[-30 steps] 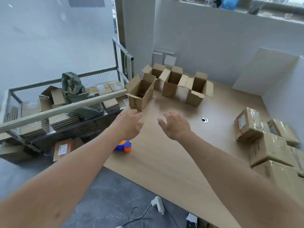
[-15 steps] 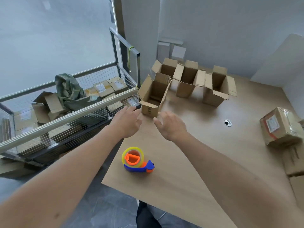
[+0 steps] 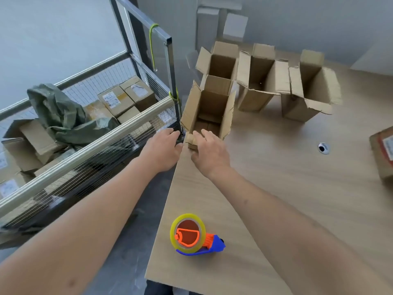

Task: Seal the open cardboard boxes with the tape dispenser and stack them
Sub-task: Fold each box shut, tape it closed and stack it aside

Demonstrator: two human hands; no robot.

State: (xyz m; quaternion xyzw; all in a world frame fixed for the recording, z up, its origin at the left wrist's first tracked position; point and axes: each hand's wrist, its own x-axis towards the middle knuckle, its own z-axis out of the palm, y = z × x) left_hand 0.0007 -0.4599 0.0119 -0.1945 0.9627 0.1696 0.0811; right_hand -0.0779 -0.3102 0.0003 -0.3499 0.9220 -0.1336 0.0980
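My table fills the right and lower frame, its left edge running up the middle beside a wire cage of parcels at left. Four open boxes stand at upper centre, all with flaps up and none taped: the nearest box at the table's edge, a second just behind it, a third and a fourth to the right. A taped parcel shows at the right edge; whether it is part of a stack I cannot tell from here.

Both my arms reach toward the nearest box. My right hand lies with fingers spread and relaxed, fingertips on the box's near flap; my left hand is just beside the box's lower left corner, fingers loosely extended, holding nothing. Whether it touches the cardboard I cannot tell.

The dispenser, yellow roll on an orange and blue frame, rests untouched on the table in the lower centre, well short of my hands.

By my reading the job on these four has barely begun: flaps to fold, tape to run, then stacking, all still ahead.
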